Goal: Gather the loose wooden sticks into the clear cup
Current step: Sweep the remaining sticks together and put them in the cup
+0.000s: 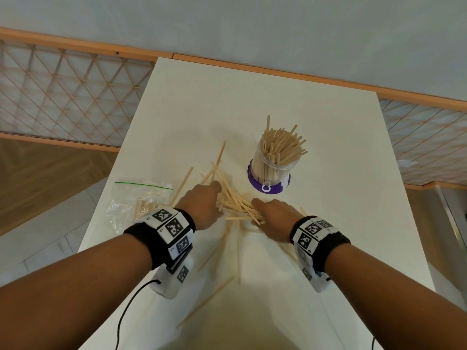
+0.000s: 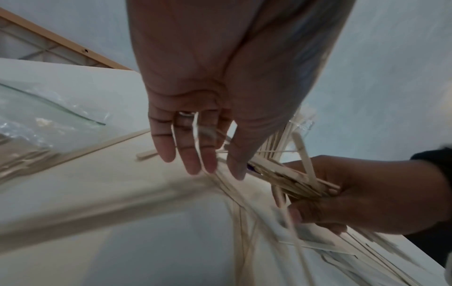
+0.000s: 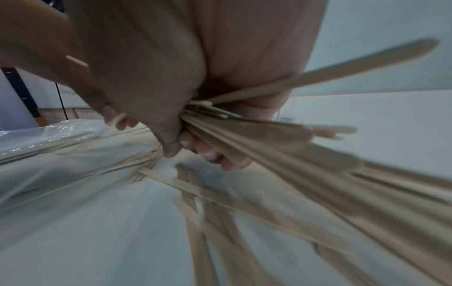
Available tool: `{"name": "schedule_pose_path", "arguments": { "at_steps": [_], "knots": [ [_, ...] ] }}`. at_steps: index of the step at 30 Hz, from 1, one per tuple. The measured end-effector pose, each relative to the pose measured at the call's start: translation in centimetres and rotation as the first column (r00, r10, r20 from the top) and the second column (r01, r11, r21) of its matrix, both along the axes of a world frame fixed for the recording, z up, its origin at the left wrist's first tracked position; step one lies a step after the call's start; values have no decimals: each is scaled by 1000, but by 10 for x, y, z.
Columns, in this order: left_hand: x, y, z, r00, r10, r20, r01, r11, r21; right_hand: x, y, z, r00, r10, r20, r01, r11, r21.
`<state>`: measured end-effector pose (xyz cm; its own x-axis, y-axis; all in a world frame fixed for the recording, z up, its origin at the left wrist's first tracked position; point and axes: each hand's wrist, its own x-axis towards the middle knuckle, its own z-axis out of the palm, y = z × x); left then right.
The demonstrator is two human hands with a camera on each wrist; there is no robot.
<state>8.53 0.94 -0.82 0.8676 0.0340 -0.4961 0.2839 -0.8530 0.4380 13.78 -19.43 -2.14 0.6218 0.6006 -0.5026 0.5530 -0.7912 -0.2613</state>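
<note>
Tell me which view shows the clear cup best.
The head view: the clear cup stands whole and upright on the white table, packed with sticks, a purple band at its base. The left wrist view catches only a sliver of clear rim behind the left hand. In the right wrist view I cannot make it out.

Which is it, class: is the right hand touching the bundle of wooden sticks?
Touching. The right wrist view shows the right hand with fingers curled round the bundle of sticks.
</note>
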Motion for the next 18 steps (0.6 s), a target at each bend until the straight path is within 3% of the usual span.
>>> {"name": "schedule_pose_path", "arguments": {
  "at_steps": [5, 8, 13, 18],
  "knots": [
    [4, 8, 5, 998, -20, -64, 28, 992, 124, 8, -14, 5, 995, -96, -5, 96, 994, 56],
    [6, 8, 16, 995, -99, -13, 100, 982, 159, 12, -19, 10, 991, -133, 32, 129, 987, 92],
    [18, -10, 28, 974, -196, 114, 208, 972, -107, 11, -14, 12, 988, -150, 35, 142, 974, 175],
    [18, -21, 27, 976, -78, 205, 136, 947, -290, 6, -9, 14, 974, -214, 72, 184, 937, 297]
  ]
}}
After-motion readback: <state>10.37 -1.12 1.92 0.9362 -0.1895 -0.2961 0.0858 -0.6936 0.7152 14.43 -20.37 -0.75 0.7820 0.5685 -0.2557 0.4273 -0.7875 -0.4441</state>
